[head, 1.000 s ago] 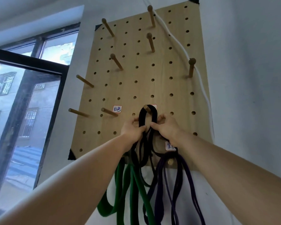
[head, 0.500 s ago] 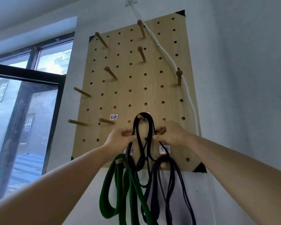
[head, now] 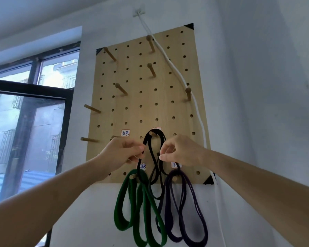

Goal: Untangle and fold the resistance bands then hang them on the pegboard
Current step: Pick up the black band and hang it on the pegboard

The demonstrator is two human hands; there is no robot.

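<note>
On a white wall (head: 257, 104) beside a window (head: 25, 122), the pegboard (head: 168, 107) carries a black band (head: 146, 139) looped over a low middle peg (head: 152, 133). The left hand (head: 121, 154) pinches its left strand and the right hand (head: 182, 152) its right strand, just below that peg. A green band (head: 121, 211) and a purple band (head: 168, 211) hang lower, left and right.

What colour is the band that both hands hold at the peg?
Black; the band shows best in the head view.

Location is an indoor home-type exercise corner: wooden pegboard (head: 168, 113) fixed to a white painted wall (head: 257, 86), resistance bands (head: 118, 214) hung on its pegs, black-framed window (head: 25, 90) facing a building (head: 0, 139) with barred windows
</note>
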